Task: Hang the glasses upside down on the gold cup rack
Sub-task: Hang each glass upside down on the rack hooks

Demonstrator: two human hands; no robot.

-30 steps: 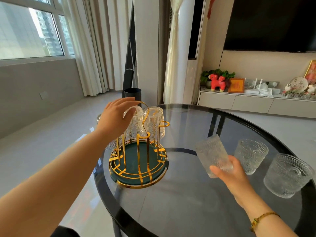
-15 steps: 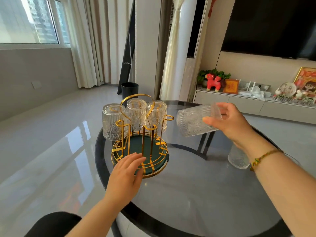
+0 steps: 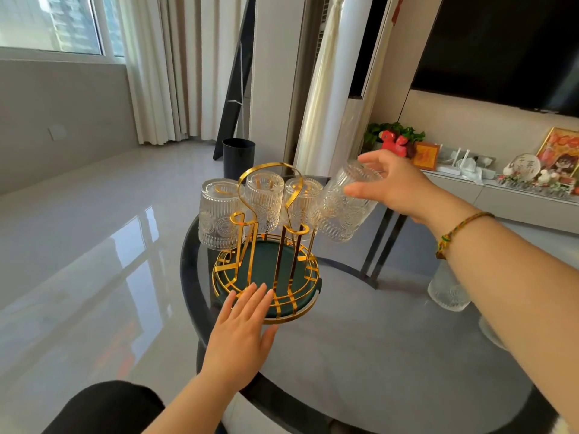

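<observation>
The right hand (image 3: 396, 186) has carried a ribbed clear glass (image 3: 344, 208) from mid-air over the table to the right side of the gold cup rack (image 3: 266, 270), and has tipped it further, so its mouth now points down and left toward a free gold prong (image 3: 302, 230). The fingers are closed around the glass's base; the rim is just beside the prong, not yet seated as far as I can tell. The left hand (image 3: 241, 330) stays flat and open, holding nothing, its fingertips (image 3: 250, 292) resting on the near edge of the rack's green base, probably to steady it. Three glasses (image 3: 263, 198) already hang upside down on the far prongs. Another glass (image 3: 448, 292) waits on the round glass table (image 3: 360, 355), right, partly hidden by the forearm. The fourth hanging looks close to done.
</observation>
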